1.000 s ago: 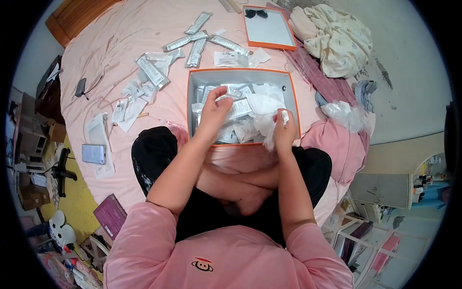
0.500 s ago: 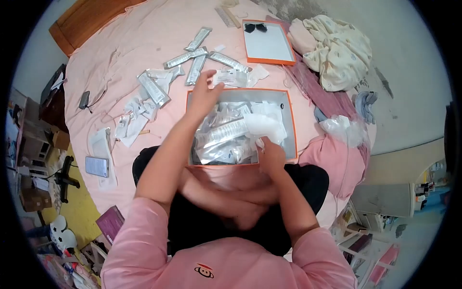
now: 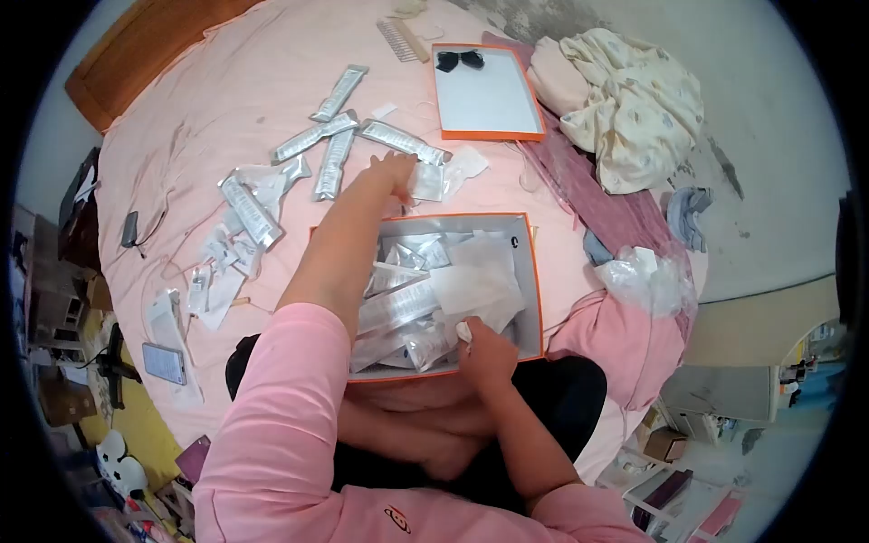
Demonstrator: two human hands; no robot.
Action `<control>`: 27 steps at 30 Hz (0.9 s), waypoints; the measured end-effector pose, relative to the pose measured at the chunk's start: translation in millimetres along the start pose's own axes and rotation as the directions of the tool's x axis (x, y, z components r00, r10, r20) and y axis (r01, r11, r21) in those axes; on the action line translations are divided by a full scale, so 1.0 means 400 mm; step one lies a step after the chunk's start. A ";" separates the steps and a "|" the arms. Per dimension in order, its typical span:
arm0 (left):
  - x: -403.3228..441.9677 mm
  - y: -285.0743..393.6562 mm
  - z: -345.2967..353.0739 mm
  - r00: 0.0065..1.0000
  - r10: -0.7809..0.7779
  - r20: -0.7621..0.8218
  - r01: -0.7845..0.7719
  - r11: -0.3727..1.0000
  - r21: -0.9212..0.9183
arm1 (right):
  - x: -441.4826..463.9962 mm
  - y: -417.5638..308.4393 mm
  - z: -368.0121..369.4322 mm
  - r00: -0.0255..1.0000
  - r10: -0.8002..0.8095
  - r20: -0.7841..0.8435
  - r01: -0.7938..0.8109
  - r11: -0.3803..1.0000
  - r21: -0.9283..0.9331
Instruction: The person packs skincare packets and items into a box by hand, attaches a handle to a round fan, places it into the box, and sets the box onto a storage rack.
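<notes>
My left hand [image 3: 396, 174] reaches past the far edge of the orange-rimmed box [image 3: 534, 299], its fingers apart and palm down. Beside its fingertips lies a flat clear-and-white packet [image 3: 426, 183]; whether they touch it I cannot tell. At the box's near side, my right hand [image 3: 489, 353] is closed on a small white crumpled piece [image 3: 464, 332], too small to name. Inside the box lie several silver foil packets [image 3: 398, 306] and a white sheet [image 3: 478, 282]. Just beyond my left hand rests a long silver packet [image 3: 405, 141].
More silver packets [image 3: 335, 163] and torn wrappers [image 3: 217, 288] lie on the pink bedsheet. A box lid [image 3: 489, 95] with black sunglasses [image 3: 460, 61] sits at the back. A phone [image 3: 164, 363] is at left; a patterned cloth [image 3: 629, 109] and clear plastic bag [image 3: 643, 281] are at right.
My left hand has moved forward from above the box's far left edge towards the packets beyond it. My right hand stays at the box's near side with the white piece. The view has shifted.
</notes>
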State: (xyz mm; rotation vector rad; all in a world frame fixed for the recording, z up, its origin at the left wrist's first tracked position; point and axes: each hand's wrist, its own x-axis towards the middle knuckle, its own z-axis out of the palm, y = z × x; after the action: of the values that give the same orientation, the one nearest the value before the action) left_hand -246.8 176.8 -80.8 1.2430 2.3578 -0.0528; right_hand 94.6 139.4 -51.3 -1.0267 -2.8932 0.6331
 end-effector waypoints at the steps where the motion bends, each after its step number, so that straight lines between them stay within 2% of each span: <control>1: 0.018 -0.002 0.001 0.999 0.022 0.040 -0.021 0.999 -0.033 | 0.004 -0.001 -0.001 1.000 0.008 0.017 -0.008 1.000 -0.006; 2: 0.031 -0.004 0.006 0.996 0.044 0.080 -0.039 0.997 -0.067 | 0.007 -0.001 -0.001 0.999 0.015 0.035 -0.015 1.000 -0.010; 5: 0.054 -0.013 0.059 0.991 0.078 -0.109 -0.079 0.997 -0.006 | 0.013 0.003 0.005 1.000 0.006 0.019 -0.006 1.000 0.007; 8: 0.090 -0.043 0.073 0.990 0.122 0.066 -0.111 0.982 -0.152 | 0.014 -0.006 0.003 0.999 0.004 -0.048 -0.002 0.999 0.041; 11: 0.091 -0.056 0.097 0.985 0.138 -0.103 -0.149 0.983 -0.105 | 0.011 0.002 0.010 0.999 -0.024 -0.047 0.027 0.998 0.057; 14: 0.064 -0.035 0.063 0.989 0.013 -0.150 -0.037 0.987 -0.159 | 0.009 0.003 0.005 1.000 -0.019 -0.014 0.019 1.000 0.013; 17: 0.005 -0.024 0.015 0.947 -0.096 -0.308 0.034 0.979 -0.201 | 0.003 0.003 0.013 0.996 -0.024 -0.084 0.026 1.000 0.016; 20: -0.033 -0.048 -0.012 0.834 -0.173 -0.523 -0.033 0.932 -0.361 | 0.002 -0.008 0.003 0.995 -0.003 -0.099 0.004 1.000 0.011; 24: -0.129 -0.045 -0.104 0.681 -0.201 -0.704 -0.097 0.928 -0.359 | 0.001 -0.006 0.002 0.996 -0.001 -0.086 0.001 1.000 0.001; 27: -0.198 -0.043 -0.151 0.700 -0.352 -0.622 -0.173 0.761 -0.625 | -0.005 -0.007 -0.001 0.992 -0.017 -0.128 0.021 0.999 0.029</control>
State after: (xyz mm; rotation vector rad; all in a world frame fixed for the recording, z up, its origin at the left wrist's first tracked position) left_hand -245.9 120.3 3.2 0.8351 2.6486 1.3566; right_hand 94.5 136.6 -49.7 -0.9964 -2.7709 0.5859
